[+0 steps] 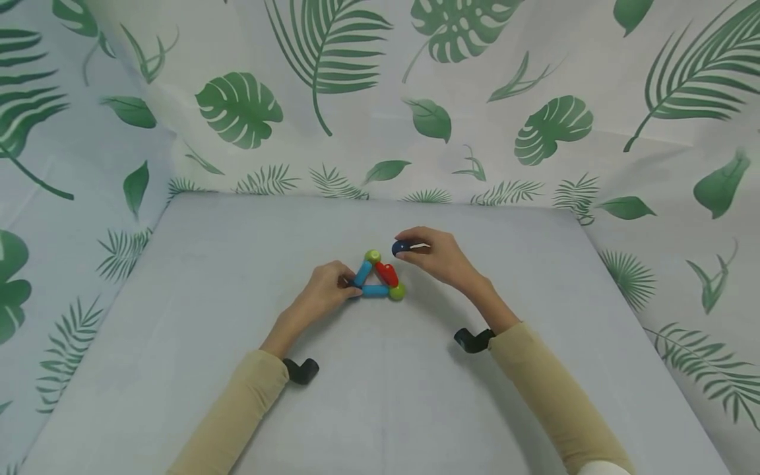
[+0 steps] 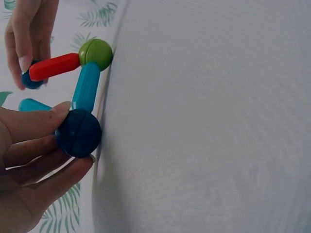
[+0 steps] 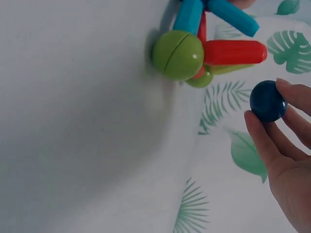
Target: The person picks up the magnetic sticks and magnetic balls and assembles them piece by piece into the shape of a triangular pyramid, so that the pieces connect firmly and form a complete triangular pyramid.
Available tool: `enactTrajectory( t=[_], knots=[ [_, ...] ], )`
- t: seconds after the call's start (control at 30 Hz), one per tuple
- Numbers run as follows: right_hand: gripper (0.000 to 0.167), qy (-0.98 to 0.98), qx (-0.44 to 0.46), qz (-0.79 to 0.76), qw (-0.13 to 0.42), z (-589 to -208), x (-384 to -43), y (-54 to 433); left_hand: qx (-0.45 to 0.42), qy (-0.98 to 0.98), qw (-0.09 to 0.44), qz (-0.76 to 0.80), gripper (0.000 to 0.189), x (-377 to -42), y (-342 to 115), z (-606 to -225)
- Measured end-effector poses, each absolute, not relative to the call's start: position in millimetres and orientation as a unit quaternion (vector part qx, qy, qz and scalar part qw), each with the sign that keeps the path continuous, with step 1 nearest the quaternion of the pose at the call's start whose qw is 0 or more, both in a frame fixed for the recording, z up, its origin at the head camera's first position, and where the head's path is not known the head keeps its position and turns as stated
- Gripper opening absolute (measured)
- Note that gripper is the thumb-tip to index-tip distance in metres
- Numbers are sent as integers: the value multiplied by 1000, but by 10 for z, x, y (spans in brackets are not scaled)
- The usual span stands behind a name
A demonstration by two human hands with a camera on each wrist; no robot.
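Observation:
A small frame of balls and rods stands on the table. My left hand (image 1: 323,287) grips the dark blue ball (image 2: 78,133) at its left corner. From that ball a light blue rod (image 1: 375,291) runs to the near green ball (image 1: 397,291). Another green ball (image 1: 372,255) forms the far corner. A red rod (image 3: 235,52) and a light blue rod (image 3: 234,17) stick up from the corners, and a yellow-green rod (image 3: 233,69) shows partly behind the red one. Right of the frame and raised, my right hand (image 1: 436,254) pinches a loose dark blue ball (image 3: 268,101), apart from the rods.
The white tabletop (image 1: 380,396) reaches back to a leaf-patterned cloth backdrop (image 1: 368,132), which also hangs at both sides. A black wrist camera (image 1: 301,371) sits on the left wrist, and another black camera (image 1: 473,340) on the right.

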State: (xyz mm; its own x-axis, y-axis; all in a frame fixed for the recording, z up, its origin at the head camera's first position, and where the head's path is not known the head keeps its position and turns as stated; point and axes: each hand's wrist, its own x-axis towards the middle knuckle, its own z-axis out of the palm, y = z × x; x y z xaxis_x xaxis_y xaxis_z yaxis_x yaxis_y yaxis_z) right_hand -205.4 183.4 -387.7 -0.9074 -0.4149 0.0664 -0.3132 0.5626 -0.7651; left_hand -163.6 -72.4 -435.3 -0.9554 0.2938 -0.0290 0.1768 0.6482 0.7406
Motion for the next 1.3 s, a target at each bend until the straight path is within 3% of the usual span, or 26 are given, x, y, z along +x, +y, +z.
enactTrajectory(
  t=[0.6, 1.03, 1.3],
  knots=[
    [35, 860, -243, -440, 93, -3824, -1933, 1608, 138, 906, 64, 396, 29, -1634, -730, -4366],
    [34, 868, -276, -412, 22, -3913, -1933, 1504, 148, 905, 63, 394, 27, -1650, -722, -4377],
    [37, 860, -312, -403, 34, -3926, -1947, 1490, 153, 907, 55, 390, 27, -1649, -736, -4380]
  ],
)
